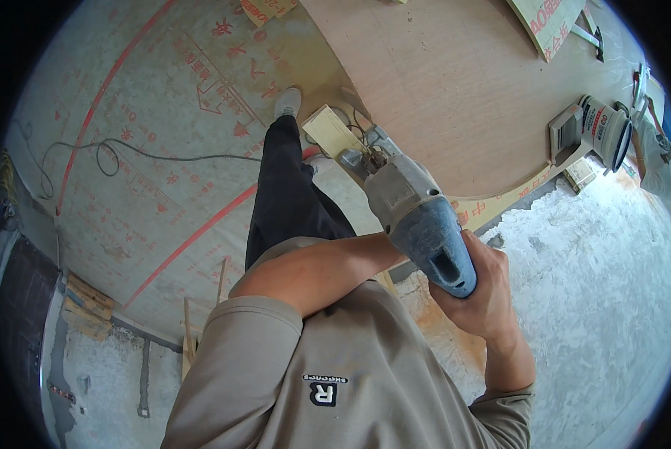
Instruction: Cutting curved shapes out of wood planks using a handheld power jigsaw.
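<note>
A blue-and-grey jigsaw (418,213) lies across the middle of the view. Its metal front end points up and left over a small piece of plywood (331,131). My right hand (485,280) is wrapped round the rear of its blue handle. My left forearm (335,262) crosses in front of my body and passes behind the tool, which hides most of that hand, so its grip does not show. Beside the jigsaw spreads a large plywood sheet (440,82) with a curved lower edge.
A cable (185,156) loops over the floor covering at left. On the sheet's right side stand a white tub (603,131) and a grey boxy object (566,133). A hammer (593,39) lies near printed board offcuts (545,26). My foot (287,102) is beside the sheet.
</note>
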Motion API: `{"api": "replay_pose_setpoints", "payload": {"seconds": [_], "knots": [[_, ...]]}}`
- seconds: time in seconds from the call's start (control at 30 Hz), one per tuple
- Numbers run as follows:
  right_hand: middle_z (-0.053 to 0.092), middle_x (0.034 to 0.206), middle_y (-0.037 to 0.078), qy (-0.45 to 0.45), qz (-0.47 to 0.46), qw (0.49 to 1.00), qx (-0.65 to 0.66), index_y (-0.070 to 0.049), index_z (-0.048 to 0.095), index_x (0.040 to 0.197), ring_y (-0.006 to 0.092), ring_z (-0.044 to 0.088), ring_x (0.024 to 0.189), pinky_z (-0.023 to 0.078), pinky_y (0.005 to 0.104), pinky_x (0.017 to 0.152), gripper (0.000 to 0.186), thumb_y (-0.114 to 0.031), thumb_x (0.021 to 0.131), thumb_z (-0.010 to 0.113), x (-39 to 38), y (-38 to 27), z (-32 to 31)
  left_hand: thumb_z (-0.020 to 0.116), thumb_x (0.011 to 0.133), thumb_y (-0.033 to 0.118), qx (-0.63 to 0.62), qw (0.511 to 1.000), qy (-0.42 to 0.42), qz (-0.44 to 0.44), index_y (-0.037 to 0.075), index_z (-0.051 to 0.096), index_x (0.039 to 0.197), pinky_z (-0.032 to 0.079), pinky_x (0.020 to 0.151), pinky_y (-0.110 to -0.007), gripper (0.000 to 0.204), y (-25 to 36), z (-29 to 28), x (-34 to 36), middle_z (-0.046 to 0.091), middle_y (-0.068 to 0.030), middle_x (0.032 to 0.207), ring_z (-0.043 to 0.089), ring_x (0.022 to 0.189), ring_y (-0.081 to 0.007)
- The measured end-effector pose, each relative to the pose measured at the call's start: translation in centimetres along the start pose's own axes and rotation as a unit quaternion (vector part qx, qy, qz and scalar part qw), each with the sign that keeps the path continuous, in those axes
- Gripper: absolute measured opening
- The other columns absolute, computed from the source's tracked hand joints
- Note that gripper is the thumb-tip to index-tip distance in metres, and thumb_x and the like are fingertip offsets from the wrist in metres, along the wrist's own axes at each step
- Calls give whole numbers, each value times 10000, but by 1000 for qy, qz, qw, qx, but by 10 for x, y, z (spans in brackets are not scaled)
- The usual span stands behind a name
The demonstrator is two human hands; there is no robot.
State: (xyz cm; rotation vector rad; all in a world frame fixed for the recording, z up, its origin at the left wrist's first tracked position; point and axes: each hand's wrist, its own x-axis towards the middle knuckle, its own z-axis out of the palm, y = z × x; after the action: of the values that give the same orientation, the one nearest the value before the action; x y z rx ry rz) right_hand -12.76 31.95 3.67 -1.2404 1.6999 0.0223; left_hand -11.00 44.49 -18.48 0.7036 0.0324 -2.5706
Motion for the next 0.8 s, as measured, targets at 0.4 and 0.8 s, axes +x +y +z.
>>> {"api": "replay_pose_setpoints", "payload": {"seconds": [0.4,0.8], "knots": [[662,794,166,8,-6,1000,7,-8,642,961,356,699,710,548,356,708,274,-56,716,756,5,-9,1,682,1031,246,67,994,-67,62,116,651,978,526,851,-313,144,23,-2,0,650,-3,899,591,863,-107],[671,793,156,2,15,1000,0,-2,664,1006,319,708,707,559,351,729,298,-50,727,757,1,-4,0,694,1022,239,15,998,-47,41,123,642,959,525,775,-266,142,69,20,-25,633,12,864,576,797,-79]]}}
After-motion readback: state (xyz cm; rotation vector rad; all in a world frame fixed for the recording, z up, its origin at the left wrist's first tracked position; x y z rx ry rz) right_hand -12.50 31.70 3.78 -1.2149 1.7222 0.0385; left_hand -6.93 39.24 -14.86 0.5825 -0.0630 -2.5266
